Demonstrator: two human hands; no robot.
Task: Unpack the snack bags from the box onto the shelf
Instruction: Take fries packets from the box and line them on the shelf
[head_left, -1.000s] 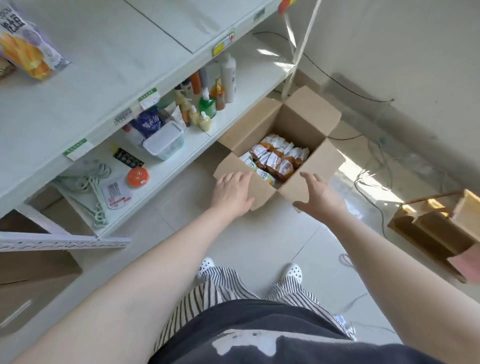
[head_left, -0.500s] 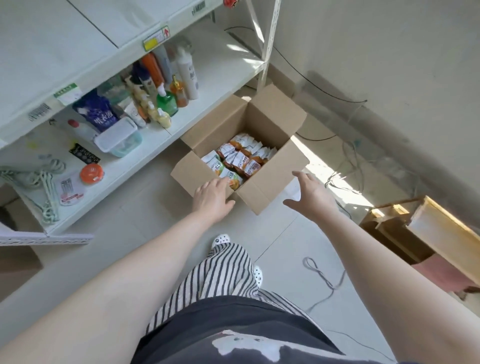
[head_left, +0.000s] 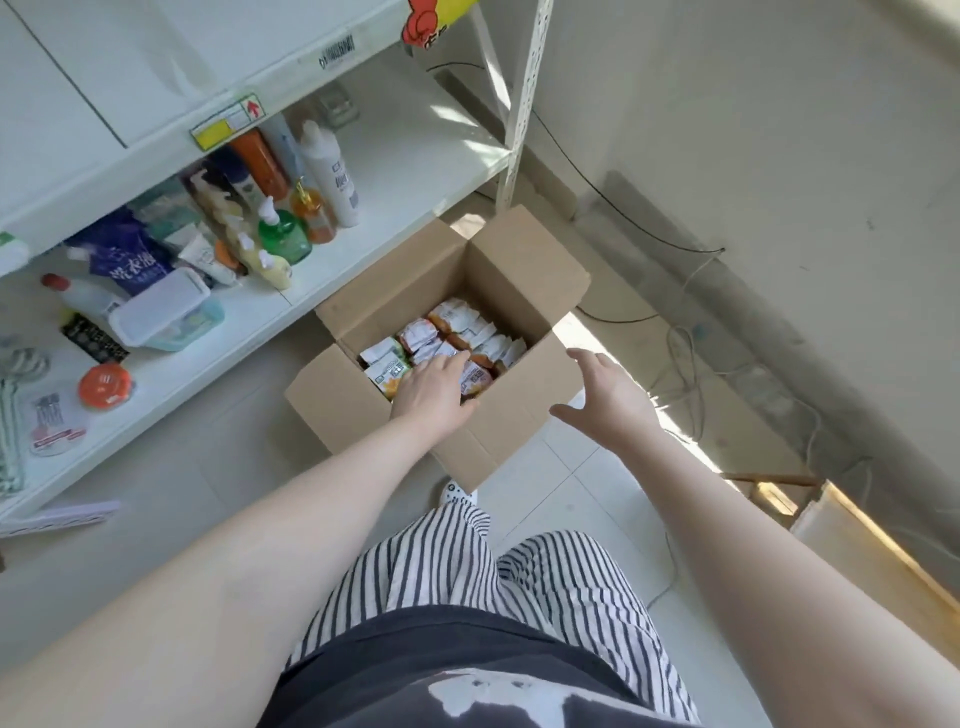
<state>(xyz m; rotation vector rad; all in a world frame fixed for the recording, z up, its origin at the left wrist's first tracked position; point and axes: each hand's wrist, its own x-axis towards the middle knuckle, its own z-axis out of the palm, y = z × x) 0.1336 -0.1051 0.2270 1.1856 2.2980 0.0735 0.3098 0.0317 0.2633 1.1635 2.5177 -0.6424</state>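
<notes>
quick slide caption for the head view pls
Left hand reaches into the open cardboard box of snack bags; right hand hovers open beside it.

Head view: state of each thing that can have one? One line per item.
cardboard box: on the floor, flaps open.
snack bags: packed inside the box.
left hand: inside the box, fingers resting on the bags.
right hand: open, held over the box's right edge, holding nothing.
plastic tub: on the low shelf, lid on.
green pump bottle: upright on the shelf.
</notes>
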